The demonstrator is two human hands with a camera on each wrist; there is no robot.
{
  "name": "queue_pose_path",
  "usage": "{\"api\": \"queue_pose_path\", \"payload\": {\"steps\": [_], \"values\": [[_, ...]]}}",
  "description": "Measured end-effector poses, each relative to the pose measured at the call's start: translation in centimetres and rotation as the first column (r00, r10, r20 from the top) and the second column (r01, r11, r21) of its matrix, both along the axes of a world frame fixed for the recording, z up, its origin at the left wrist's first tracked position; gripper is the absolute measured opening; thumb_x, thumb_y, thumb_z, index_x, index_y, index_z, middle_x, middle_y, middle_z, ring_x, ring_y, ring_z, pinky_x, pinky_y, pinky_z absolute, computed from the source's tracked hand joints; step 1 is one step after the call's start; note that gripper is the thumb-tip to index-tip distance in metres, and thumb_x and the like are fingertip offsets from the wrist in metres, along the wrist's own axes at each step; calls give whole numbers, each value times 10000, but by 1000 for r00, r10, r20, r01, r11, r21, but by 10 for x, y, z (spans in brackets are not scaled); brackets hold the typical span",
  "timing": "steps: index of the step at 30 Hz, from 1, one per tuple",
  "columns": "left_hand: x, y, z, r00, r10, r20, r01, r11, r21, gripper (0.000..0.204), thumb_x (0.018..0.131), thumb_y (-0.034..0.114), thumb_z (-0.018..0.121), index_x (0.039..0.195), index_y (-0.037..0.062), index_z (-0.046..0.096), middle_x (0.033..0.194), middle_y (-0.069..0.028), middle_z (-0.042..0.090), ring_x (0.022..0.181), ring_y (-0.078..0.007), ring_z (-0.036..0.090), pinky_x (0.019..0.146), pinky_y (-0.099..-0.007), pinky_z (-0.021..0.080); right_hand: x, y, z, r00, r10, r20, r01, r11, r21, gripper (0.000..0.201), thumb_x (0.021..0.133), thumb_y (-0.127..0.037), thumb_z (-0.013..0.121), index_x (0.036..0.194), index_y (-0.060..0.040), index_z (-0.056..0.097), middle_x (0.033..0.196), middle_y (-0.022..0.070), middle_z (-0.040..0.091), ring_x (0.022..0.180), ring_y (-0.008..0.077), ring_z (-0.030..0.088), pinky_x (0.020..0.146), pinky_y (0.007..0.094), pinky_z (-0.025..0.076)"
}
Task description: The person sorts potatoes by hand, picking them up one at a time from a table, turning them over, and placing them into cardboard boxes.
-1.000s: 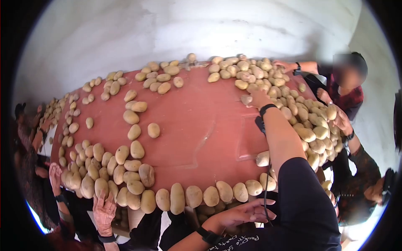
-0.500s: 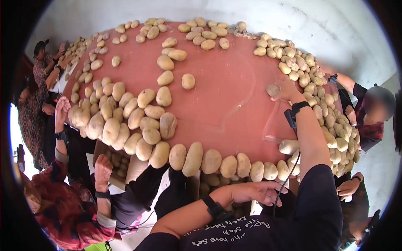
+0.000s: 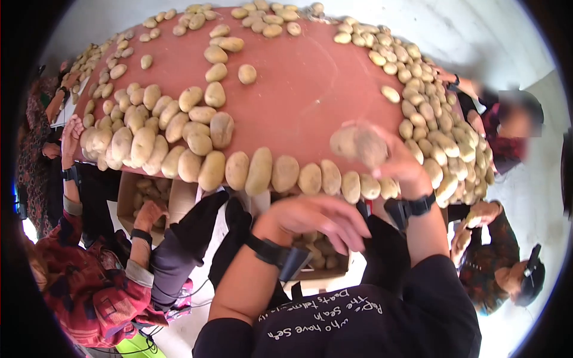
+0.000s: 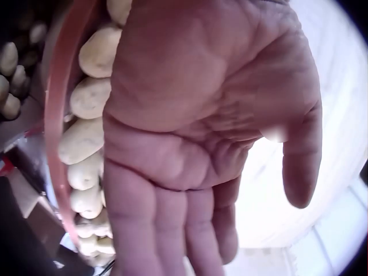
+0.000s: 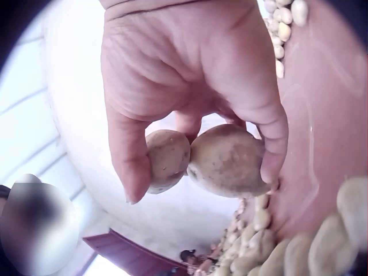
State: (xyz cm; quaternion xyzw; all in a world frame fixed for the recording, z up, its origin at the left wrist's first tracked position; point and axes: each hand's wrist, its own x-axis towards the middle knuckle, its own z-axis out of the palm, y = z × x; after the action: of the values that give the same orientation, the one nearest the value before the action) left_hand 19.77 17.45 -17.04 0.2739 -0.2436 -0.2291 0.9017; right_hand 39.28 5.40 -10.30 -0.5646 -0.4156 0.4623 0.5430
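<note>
My right hand [image 3: 403,156] grips two potatoes side by side above the near right part of the red table [image 3: 298,89]. In the right wrist view, thumb and fingers span a smaller potato [image 5: 168,161] and a larger, brown-blotched potato [image 5: 227,161], pressed end to end. My left hand [image 3: 319,218] hovers at the table's front edge with fingers extended, holding nothing. Its bare palm [image 4: 172,69] faces the left wrist camera. Just beyond it, a row of potatoes [image 3: 285,173] lines the front edge.
A big heap of potatoes [image 3: 444,137] covers the right end, another pile [image 3: 143,143] the near left. Loose potatoes lie along the back and in a short column. Boxes of potatoes [image 3: 322,256] stand below the front edge. Other people sit or stand around, one at left in a red sleeve [image 3: 113,286].
My right hand has come back from the right-hand heap toward the front edge; two potatoes now show in it where one showed before. My left hand has risen nearer the row. The view has shifted.
</note>
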Motion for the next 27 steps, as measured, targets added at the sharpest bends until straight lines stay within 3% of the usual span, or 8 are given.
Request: {"api": "queue_pose_path", "payload": {"steps": [2, 3, 5, 8, 12, 20, 23, 27], "values": [[-25, 24, 2, 984, 163, 71, -150, 974, -168, 648, 793, 346, 637, 1194, -143, 494, 1074, -314, 612, 1040, -381, 627, 783, -390, 576, -42, -39, -8, 987, 56, -151, -53, 998, 29, 927, 506, -311, 905, 1266, 4, 478, 1299, 155, 469, 1195, 258, 468, 965, 330, 380], [-32, 31, -1, 958, 261, 118, -211, 922, -325, 623, 803, 310, 622, 1197, -150, 476, 1062, -343, 597, 1049, -433, 608, 768, -432, 583, -50, -53, -36, 954, 257, -153, -234, 960, 152, 814, 546, -272, 888, 1213, 5, 511, 1350, 178, 417, 1234, 303, 433, 989, 394, 369], [-32, 39, -14, 848, 483, 218, -315, 790, -526, 591, 844, 283, 588, 1238, -118, 406, 1071, -323, 582, 1054, -469, 586, 754, -463, 587, -95, -83, -61, 821, 218, -528, -285, 957, -47, 761, 614, -137, 837, 1274, -11, 480, 1264, 97, 512, 1189, 193, 487, 1016, 357, 375], [-43, 39, -13, 761, 640, 107, -456, 645, -614, 578, 869, 293, 566, 1274, -75, 381, 1168, -297, 545, 1142, -445, 539, 797, -456, 573, -140, -114, -127, 754, -36, -655, -291, 877, -383, 796, 746, -158, 781, 1403, -37, 348, 1177, 68, 554, 1095, 173, 548, 919, 344, 460], [-58, 45, -18, 757, 653, -3, -567, 655, -500, 575, 881, 266, 597, 1365, 53, 374, 1216, -147, 513, 1195, -362, 511, 881, -440, 509, -151, -105, -175, 736, -330, -591, -168, 756, -632, 695, 871, -245, 670, 1444, -105, 300, 1156, 35, 556, 1057, 158, 557, 866, 329, 471], [-49, 48, -15, 713, 701, -31, -573, 556, -602, 567, 900, 248, 513, 1382, 3, 343, 1313, -210, 490, 1268, -380, 448, 976, -457, 458, -142, -72, -140, 969, -248, 9, 239, 923, -302, 279, 884, -132, 603, 1160, -99, 588, 995, 6, 614, 838, 105, 578, 734, 240, 465], [-43, 48, -18, 658, 747, -96, -649, 497, -575, 544, 901, 240, 497, 1370, -2, 363, 1308, -202, 498, 1257, -353, 463, 989, -445, 449, -128, -57, -88, 799, -399, 449, 436, 900, 23, 166, 837, -53, 603, 999, -37, 634, 883, 65, 624, 792, 139, 586, 697, 266, 473], [-34, 42, -22, 589, 793, -155, -753, 469, -462, 510, 901, 223, 477, 1343, -15, 389, 1290, -197, 514, 1223, -326, 494, 992, -426, 447, -68, -50, -44, 333, -372, 867, 357, 900, 250, 207, 756, -49, 644, 962, -37, 627, 905, 117, 622, 819, 302, 586, 760, 371, 487]]}}
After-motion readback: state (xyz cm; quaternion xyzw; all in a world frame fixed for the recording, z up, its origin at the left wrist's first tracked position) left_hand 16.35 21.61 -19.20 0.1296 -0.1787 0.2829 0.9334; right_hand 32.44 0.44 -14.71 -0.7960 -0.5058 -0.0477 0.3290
